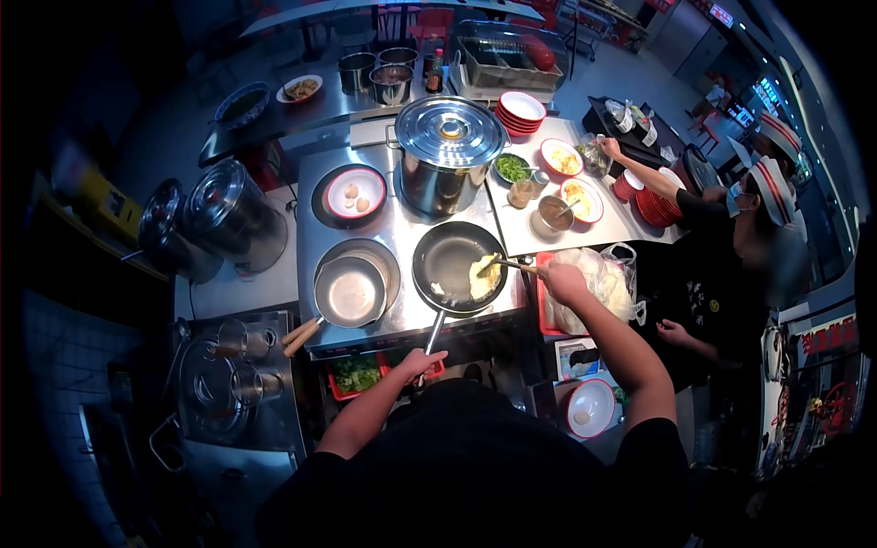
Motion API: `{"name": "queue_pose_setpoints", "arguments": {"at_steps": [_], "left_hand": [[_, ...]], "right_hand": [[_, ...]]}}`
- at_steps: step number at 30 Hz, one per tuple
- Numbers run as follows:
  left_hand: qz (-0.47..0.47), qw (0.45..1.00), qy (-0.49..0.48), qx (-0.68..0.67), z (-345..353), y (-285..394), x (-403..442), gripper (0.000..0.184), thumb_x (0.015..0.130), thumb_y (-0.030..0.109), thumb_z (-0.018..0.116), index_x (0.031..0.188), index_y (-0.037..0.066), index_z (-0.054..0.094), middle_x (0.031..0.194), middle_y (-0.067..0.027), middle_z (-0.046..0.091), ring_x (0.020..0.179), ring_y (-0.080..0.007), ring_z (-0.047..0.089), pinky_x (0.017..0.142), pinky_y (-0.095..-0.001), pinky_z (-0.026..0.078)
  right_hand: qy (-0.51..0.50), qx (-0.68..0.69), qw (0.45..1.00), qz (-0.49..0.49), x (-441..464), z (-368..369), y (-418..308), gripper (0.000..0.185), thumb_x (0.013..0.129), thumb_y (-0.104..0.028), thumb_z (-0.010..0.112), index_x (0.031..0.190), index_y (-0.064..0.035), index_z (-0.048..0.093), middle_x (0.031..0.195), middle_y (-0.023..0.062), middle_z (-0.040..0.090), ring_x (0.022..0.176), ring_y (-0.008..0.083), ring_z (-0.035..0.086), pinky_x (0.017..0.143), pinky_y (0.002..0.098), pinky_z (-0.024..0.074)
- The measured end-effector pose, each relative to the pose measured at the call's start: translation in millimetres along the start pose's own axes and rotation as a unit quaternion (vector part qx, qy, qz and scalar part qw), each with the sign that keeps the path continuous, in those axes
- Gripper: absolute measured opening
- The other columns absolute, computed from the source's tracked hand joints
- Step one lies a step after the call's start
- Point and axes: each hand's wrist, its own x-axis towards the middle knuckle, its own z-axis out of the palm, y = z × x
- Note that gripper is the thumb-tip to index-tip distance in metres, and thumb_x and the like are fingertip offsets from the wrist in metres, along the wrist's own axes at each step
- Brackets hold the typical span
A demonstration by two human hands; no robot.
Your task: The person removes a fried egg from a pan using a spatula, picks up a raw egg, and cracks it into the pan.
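Note:
My left hand [422,362] is closed around the handle of a black frying pan [442,265] on the steel cooktop. My right hand [564,281] grips a spatula [517,266] with a wooden-ended handle. Its head rests against a piece of yellow cooked egg [481,281] at the right side of the pan. A small pale scrap lies near the pan's lower left. Left of the pan, a wooden-handled saucepan [350,292] sits on another burner. Behind the pan stands a tall lidded stockpot [445,173]. A white bowl [355,193] with several eggs is at the back left.
On the right counter are plates of egg [581,203], a bowl of chopped greens [512,168] and a metal pot [552,217]. Nearer me is a red crate [550,321] with plastic bags [592,285]. A co-worker's arm [647,170] reaches over that counter. Large pots [233,219] stand left.

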Motion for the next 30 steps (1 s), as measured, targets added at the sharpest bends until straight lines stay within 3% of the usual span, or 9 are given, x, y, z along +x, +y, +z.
{"name": "queue_pose_setpoints", "arguments": {"at_steps": [7, 18, 30], "left_hand": [[0.0, 1.0, -0.006, -0.004, 0.4, 1.8, -2.2, 0.05, 0.083, 0.046, 0.078, 0.065, 0.007, 0.052, 0.054, -0.0023, 0.05, 0.043, -0.0128, 0.048, 0.042, -0.0296, 0.038], [0.004, 1.0, 0.0, -0.012, -1.2, -9.2, 11.0, 0.048, 0.084, 0.046, 0.078, 0.07, 0.005, 0.055, 0.055, -0.0018, 0.05, 0.044, -0.0112, 0.047, 0.042, -0.0289, 0.036], [0.005, 1.0, 0.003, 0.001, -3.0, -17.7, 20.4, 0.05, 0.083, 0.049, 0.076, 0.065, 0.006, 0.056, 0.053, -0.0027, 0.051, 0.043, -0.0127, 0.049, 0.042, -0.0298, 0.036]], "right_hand": [[0.05, 0.003, 0.998, -0.022, 2.3, -7.5, -2.0, 0.017, 0.092, -0.023, 0.055, 0.092, -0.0093, 0.065, 0.079, 0.0142, 0.064, 0.073, 0.0325, 0.067, 0.06, 0.0467, 0.0528], [0.043, -0.002, 0.999, -0.025, 2.5, 8.3, 3.7, 0.018, 0.092, -0.024, 0.056, 0.093, -0.0104, 0.067, 0.081, 0.0133, 0.065, 0.073, 0.0317, 0.068, 0.061, 0.046, 0.0531], [0.029, -0.012, 0.999, -0.028, 2.4, 5.5, 3.4, 0.018, 0.092, -0.022, 0.055, 0.091, -0.0086, 0.067, 0.082, 0.0137, 0.066, 0.074, 0.0316, 0.068, 0.062, 0.0459, 0.0536]]}}
